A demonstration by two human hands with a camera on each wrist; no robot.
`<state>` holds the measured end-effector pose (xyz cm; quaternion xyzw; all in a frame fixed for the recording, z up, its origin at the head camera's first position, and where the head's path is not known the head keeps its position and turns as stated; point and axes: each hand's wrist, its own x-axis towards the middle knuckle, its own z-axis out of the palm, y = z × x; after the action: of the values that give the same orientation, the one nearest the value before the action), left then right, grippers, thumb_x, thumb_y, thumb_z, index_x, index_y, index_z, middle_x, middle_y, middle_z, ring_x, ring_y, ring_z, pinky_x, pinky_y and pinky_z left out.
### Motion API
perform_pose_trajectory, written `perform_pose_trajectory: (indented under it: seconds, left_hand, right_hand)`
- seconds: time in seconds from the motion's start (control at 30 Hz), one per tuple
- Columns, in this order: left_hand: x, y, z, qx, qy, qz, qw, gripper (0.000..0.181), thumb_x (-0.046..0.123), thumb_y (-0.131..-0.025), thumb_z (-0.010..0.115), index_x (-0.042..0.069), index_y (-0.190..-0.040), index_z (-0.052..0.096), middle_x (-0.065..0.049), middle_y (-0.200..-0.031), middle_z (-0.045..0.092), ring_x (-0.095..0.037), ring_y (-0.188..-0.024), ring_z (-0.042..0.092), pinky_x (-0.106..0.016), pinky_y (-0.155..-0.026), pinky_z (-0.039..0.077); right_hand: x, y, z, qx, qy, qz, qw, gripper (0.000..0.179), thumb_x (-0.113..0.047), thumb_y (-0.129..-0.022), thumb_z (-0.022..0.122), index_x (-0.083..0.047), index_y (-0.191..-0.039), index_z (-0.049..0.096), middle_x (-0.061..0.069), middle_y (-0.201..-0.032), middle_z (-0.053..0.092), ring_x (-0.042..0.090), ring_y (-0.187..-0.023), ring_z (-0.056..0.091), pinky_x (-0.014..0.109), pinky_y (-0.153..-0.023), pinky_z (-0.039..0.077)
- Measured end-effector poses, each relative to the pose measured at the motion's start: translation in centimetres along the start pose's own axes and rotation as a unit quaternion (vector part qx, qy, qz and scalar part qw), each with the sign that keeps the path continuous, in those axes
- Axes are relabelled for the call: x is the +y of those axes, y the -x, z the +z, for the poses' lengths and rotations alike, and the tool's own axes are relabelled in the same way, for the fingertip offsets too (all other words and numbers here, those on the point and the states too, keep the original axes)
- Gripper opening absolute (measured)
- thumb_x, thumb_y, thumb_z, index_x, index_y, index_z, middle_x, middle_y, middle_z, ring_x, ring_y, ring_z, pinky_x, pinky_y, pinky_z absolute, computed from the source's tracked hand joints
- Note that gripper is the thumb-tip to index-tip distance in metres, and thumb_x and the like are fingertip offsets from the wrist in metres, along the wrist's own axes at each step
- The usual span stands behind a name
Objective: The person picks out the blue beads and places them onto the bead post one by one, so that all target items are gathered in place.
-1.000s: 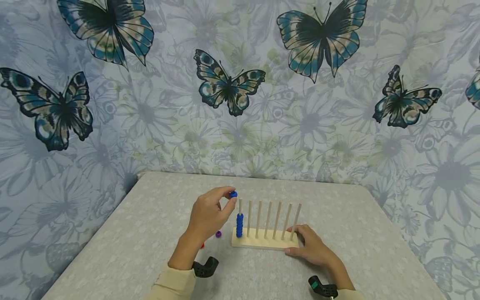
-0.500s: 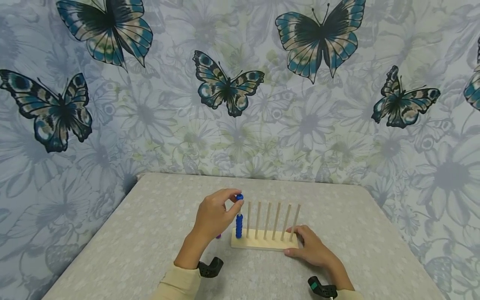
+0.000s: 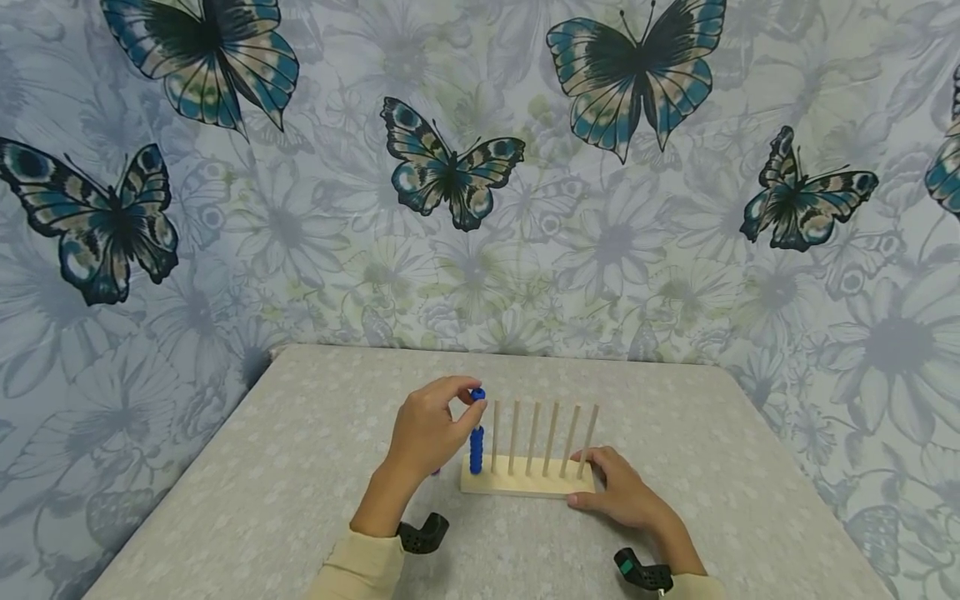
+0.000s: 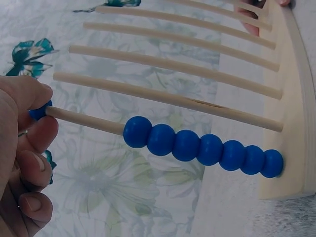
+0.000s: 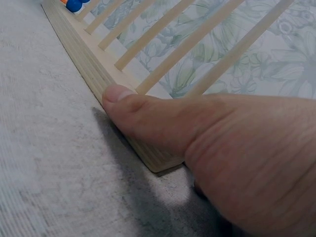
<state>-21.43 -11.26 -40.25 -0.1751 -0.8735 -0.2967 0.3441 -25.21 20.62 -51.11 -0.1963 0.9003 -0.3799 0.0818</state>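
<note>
A wooden peg rack stands on the table, its upright rods in a row along a flat base. At the top of the leftmost rod my left hand pinches a blue bead between thumb and index finger. The rod's tip enters that bead in the left wrist view. Lower on the same rod sits a stack of several blue beads, with bare rod between. My right hand grips the right end of the base, thumb along the front edge. The other rods carry no beads.
A purple bead lies on the table, mostly hidden behind my left wrist. The pale patterned tablecloth reaches back to a wall with butterfly prints. Something orange peeks in beside blue beads in the right wrist view.
My left hand has moved right, bringing the blue bead from beside the leftmost rod onto its tip. A red bead on the table has become hidden. My right hand keeps its grip.
</note>
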Motion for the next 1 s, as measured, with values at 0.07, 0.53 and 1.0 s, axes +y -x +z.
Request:
perform_pose_trajectory:
  seconds: [0.07, 0.53, 1.0]
  left_hand:
    - [-0.08, 0.12, 0.08, -0.001, 0.004, -0.003, 1.0, 0.019, 0.023, -0.089, 0.076, 0.019, -0.108, 0.074, 0.007, -0.088, 0.072, 0.002, -0.047, 0.035, -0.018, -0.041, 0.033]
    - [-0.79, 0.66, 0.59, 0.003, 0.014, -0.003, 0.9999, 0.018, 0.022, -0.089, 0.075, 0.017, -0.106, 0.075, 0.007, -0.086, 0.072, 0.002, -0.048, 0.036, -0.019, -0.043, 0.034]
    - [-0.78, 0.76, 0.43, 0.007, 0.007, -0.003, 1.0, 0.019, 0.024, -0.088, 0.076, 0.019, -0.106, 0.075, 0.008, -0.086, 0.071, 0.002, -0.051, 0.038, -0.018, -0.045, 0.036]
  right_hand:
    - [0.0, -0.07, -0.01, 0.0, 0.003, 0.0, 1.0, 0.059, -0.046, -0.078, 0.084, -0.024, -0.128, 0.059, 0.0, -0.121, 0.056, 0.023, -0.121, 0.052, 0.056, -0.107, 0.04]
    - [-0.11, -0.15, 0.01, -0.001, -0.001, 0.003, 1.0, 0.059, -0.046, -0.079, 0.083, -0.024, -0.128, 0.059, 0.001, -0.124, 0.056, 0.027, -0.127, 0.051, 0.059, -0.11, 0.037]
    - [-0.38, -0.07, -0.02, 0.003, 0.01, 0.001, 0.9999, 0.056, -0.043, -0.078, 0.084, -0.024, -0.125, 0.06, 0.001, -0.122, 0.056, 0.023, -0.122, 0.052, 0.057, -0.107, 0.041]
